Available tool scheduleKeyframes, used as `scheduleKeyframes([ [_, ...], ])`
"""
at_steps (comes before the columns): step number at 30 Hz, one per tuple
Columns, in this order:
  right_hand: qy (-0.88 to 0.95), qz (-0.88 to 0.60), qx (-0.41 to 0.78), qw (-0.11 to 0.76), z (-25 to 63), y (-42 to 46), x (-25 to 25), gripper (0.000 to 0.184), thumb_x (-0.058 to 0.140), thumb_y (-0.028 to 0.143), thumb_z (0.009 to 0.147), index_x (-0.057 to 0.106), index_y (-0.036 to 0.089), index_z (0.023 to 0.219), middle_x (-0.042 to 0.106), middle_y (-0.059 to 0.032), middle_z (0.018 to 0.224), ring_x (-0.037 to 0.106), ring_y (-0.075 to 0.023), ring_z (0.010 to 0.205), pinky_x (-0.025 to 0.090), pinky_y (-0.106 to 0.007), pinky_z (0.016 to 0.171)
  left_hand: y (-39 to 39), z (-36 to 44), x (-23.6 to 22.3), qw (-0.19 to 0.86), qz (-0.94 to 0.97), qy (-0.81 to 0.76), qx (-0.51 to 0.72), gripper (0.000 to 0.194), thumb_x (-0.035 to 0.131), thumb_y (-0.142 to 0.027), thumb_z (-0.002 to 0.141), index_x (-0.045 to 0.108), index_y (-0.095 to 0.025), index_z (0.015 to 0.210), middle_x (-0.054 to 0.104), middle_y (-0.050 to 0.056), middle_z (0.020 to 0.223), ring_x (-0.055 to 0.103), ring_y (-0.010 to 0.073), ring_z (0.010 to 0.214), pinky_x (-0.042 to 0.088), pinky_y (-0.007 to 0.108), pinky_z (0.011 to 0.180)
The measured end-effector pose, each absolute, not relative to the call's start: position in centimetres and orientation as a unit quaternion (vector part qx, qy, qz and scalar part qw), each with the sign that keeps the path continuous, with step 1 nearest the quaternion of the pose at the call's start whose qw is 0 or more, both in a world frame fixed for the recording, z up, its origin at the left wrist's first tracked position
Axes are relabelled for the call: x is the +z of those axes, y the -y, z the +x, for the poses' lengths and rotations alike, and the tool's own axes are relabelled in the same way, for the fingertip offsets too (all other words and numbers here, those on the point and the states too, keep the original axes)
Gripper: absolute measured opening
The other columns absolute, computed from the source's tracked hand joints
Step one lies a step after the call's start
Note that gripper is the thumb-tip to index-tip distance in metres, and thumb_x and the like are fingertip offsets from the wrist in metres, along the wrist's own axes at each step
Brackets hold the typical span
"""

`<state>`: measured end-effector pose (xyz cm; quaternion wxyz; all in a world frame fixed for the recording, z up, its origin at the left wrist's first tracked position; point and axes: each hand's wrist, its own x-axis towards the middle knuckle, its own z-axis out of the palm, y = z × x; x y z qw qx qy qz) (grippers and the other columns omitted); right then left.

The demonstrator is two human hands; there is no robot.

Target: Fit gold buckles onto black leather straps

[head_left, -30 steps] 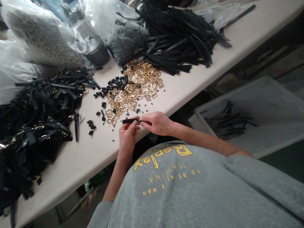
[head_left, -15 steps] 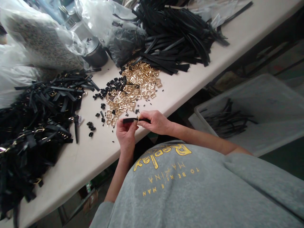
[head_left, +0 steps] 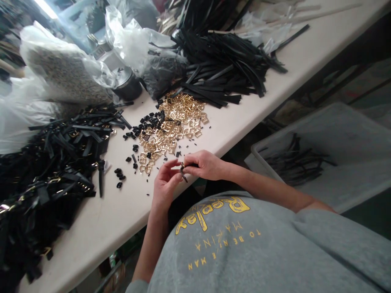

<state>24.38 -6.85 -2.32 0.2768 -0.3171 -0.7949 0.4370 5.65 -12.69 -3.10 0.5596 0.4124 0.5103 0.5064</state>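
Note:
Just over the table's front edge, my right hand point(head_left: 207, 165) is closed around a short black strap point(head_left: 183, 176). A small gold buckle point(head_left: 182, 166) shows at the strap near my fingertips. My left hand point(head_left: 165, 183) meets it from the other side, thumb and fingertips at the buckle and the strap's free end, which points down toward me. Fingers partly hide the contact. Beyond my hands lies a heap of gold buckles point(head_left: 171, 126), with small black loops point(head_left: 149, 122) along its left side.
Finished-looking buckled straps point(head_left: 70, 142) are heaped at left on the white table point(head_left: 122, 219). Loose black straps point(head_left: 226, 69) lie at the back. Plastic bags point(head_left: 64, 69) and a dark metal cup point(head_left: 128, 85) stand behind. A translucent bin point(head_left: 351, 162) holding strips sits below, right.
The strap's free end, earlier lying leftward along my left fingers, now points down toward me. My left fingers have loosened and shifted around the buckle. The view has tilted slightly upward.

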Motion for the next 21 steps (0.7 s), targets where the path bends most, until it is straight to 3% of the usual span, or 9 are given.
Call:
scheduleKeyframes([
  [4, 0.840, -0.297, 0.408, 0.201, 24.4, 6.6, -2.0, 0.008, 0.062, 0.017, 0.088, 0.066, 0.014, 0.082, 0.064, -0.0003, 0.074, 0.051, -0.0101, 0.066, 0.032, -0.022, 0.063, 12.6, 4.9, -2.1, 0.619, 0.436, -0.507, 0.412, 0.041, 0.088, -0.032, 0.068, 0.076, -0.022, 0.106, 0.076, 0.010, 0.100, 0.072, 0.0218, 0.084, 0.058, 0.033, 0.079],
  [10, 0.874, -0.276, 0.366, 0.160, 24.3, 5.0, -1.2, 0.013, 0.062, 0.024, 0.092, 0.068, 0.016, 0.083, 0.063, 0.0002, 0.071, 0.050, -0.0107, 0.065, 0.030, -0.023, 0.062, 12.3, 4.2, -1.9, 0.538, 0.458, -0.554, 0.441, 0.024, 0.089, -0.033, 0.065, 0.076, -0.018, 0.080, 0.073, 0.003, 0.073, 0.066, 0.0148, 0.065, 0.056, 0.026, 0.066],
  [18, 0.932, -0.283, 0.199, 0.106, 23.2, 2.8, 0.1, 0.018, 0.062, 0.028, 0.093, 0.069, 0.019, 0.079, 0.065, -0.0025, 0.076, 0.049, -0.0140, 0.068, 0.024, -0.029, 0.060, 11.3, 4.0, -3.0, 0.410, 0.541, -0.590, 0.436, 0.013, 0.080, -0.026, 0.070, 0.076, -0.018, 0.080, 0.070, 0.001, 0.069, 0.060, 0.0114, 0.059, 0.048, 0.020, 0.056],
  [21, 0.939, -0.278, 0.142, 0.146, 23.0, 2.4, 0.3, 0.018, 0.058, 0.024, 0.095, 0.069, 0.018, 0.082, 0.067, -0.0041, 0.084, 0.052, -0.0150, 0.074, 0.027, -0.029, 0.064, 10.8, 3.9, -3.2, 0.373, 0.561, -0.608, 0.420, 0.007, 0.077, -0.023, 0.070, 0.073, -0.019, 0.072, 0.065, -0.001, 0.062, 0.056, 0.0102, 0.056, 0.044, 0.020, 0.055],
])
